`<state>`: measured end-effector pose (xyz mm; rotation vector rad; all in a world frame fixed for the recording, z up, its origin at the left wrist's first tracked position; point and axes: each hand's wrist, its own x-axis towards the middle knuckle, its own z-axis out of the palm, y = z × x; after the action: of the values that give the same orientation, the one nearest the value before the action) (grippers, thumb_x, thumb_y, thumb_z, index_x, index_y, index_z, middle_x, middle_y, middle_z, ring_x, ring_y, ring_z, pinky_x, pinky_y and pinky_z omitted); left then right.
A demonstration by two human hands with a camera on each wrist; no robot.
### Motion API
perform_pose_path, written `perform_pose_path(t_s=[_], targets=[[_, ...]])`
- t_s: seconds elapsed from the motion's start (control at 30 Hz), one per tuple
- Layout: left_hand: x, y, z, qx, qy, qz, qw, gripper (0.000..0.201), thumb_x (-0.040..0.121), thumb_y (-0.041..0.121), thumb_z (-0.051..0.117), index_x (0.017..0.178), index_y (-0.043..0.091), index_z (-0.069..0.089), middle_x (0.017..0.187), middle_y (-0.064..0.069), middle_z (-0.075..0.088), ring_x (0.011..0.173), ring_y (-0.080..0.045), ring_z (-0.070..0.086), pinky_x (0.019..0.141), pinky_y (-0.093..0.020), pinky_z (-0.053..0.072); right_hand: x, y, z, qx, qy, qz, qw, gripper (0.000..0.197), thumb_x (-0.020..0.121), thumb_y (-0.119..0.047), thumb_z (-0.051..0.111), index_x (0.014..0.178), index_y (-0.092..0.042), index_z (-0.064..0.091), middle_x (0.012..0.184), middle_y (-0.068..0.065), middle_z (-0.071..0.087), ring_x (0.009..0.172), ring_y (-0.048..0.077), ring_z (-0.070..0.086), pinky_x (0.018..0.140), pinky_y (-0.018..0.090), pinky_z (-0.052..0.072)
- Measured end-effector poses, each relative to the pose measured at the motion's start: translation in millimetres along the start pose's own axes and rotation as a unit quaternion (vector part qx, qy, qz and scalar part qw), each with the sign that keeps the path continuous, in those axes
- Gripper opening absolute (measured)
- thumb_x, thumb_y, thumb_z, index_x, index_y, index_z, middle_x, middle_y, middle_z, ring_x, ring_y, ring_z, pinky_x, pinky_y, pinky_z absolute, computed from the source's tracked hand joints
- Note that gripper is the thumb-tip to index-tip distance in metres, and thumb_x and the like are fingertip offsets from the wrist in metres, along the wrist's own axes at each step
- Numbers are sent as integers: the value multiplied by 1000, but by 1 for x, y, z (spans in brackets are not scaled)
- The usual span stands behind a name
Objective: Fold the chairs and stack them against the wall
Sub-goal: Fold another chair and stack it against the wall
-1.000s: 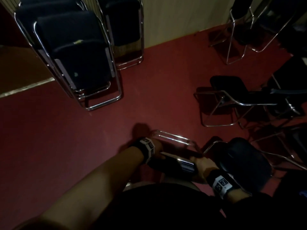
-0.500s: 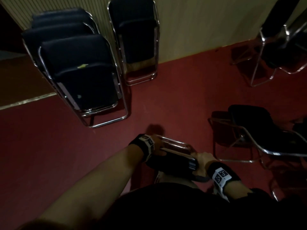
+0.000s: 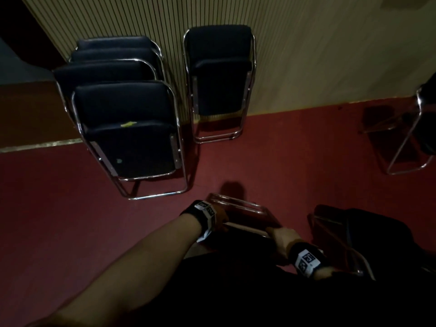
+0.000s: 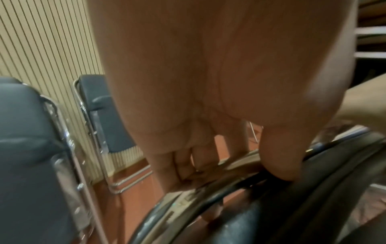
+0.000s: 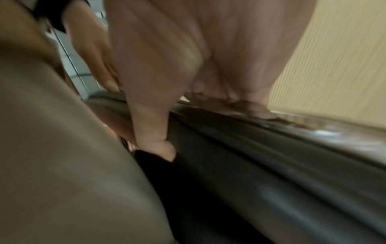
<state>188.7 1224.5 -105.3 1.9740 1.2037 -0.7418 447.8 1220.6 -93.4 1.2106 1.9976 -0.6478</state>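
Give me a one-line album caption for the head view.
Both hands, left and right, carry a folded chair toward the stack against the wall.

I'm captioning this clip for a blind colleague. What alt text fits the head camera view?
Both hands, left hand and right hand, grip a folded chair above red floor. Ahead, a stack of folded black chairs and a single folded chair lean against a ribbed wall.

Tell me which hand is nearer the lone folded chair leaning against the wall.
Left. The left hand grips the carried chair directly below the lone folded chair; the right hand grips it lower and further right.
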Motion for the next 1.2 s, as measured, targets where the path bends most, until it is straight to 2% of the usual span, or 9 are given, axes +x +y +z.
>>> perform_pose_path(t_s=[0.17, 0.27, 0.33, 0.47, 0.63, 0.77, 0.93, 1.1, 1.2], targets=[[20, -64, -45, -8, 43, 12, 999, 43, 99, 47, 52, 130, 18, 61, 136, -7, 59, 123, -29, 56, 103, -39, 45, 52, -8, -71, -45, 46, -4, 998, 49, 76, -48, 70, 119, -27, 56, 115, 1, 69, 103, 27, 67, 84, 30, 52], [22, -115, -74, -24, 54, 8, 998, 44, 100, 44, 51, 132, 15, 59, 136, -8, 59, 124, -29, 56, 101, -35, 43, 92, -24, -119, -60, 79, -14, 995, 55, 73, -59, 71, 114, -25, 59, 111, 1, 70, 100, 28, 67, 78, 30, 50], [23, -142, -83, -32, 63, -2, 998, 42, 100, 42, 53, 129, 13, 61, 132, -8, 61, 122, -29, 57, 97, -33, 44, 113, -35, -144, -72, 97, -30, 992, 57, 69, -61, 73, 111, -27, 59, 111, 1, 69, 100, 29, 67, 80, 32, 52], [32, -188, -91, -66, 73, -12, 995, 35, 96, 40, 60, 115, 11, 64, 123, -9, 64, 114, -31, 62, 90, -34, 46, 146, -52, -181, -85, 93, -27, 992, 53, 65, -49, 79, 109, -30, 57, 114, 0, 67, 104, 28, 66, 87, 36, 55], [40, -222, -124, -137, 128, -24, 982, 35, 99, 37, 57, 126, 14, 64, 126, -8, 65, 117, -27, 61, 96, -32, 45, 176, -47, -242, -92, 117, -49, 988, 57, 64, -61, 77, 109, -29, 61, 111, -1, 70, 102, 27, 68, 83, 31, 54], [57, -243, -145, -184, 171, -54, 966, 37, 100, 37, 54, 131, 18, 62, 130, -8, 63, 121, -28, 59, 97, -32, 43, 205, -39, -281, -93, 110, -75, 987, 67, 68, -53, 78, 128, -31, 58, 130, -1, 61, 116, 25, 62, 88, 22, 45], [87, -263, -188, -221, 177, -83, 955, 37, 100, 37, 53, 130, 18, 62, 128, -9, 63, 120, -28, 59, 97, -32, 46, 266, -18, -325, -126, 44, -74, 988, 69, 78, -49, 71, 140, -31, 47, 135, 2, 60, 117, 27, 62, 92, 31, 48], [122, -286, -258, -234, 167, -125, 950, 30, 98, 40, 57, 119, 21, 67, 114, -5, 69, 108, -24, 64, 91, -32, 51, 349, 31, -394, -106, 34, -115, 987, 52, 71, -31, 82, 118, -21, 62, 117, 5, 66, 108, 29, 65, 90, 37, 53], [140, -288, -287, -252, 151, -147, 945, 28, 99, 38, 56, 117, 19, 67, 114, -6, 69, 108, -25, 64, 91, -31, 49, 376, 50, -425, -139, 35, -154, 978, 46, 69, -37, 81, 109, -25, 63, 113, 3, 68, 102, 28, 67, 89, 38, 55]])
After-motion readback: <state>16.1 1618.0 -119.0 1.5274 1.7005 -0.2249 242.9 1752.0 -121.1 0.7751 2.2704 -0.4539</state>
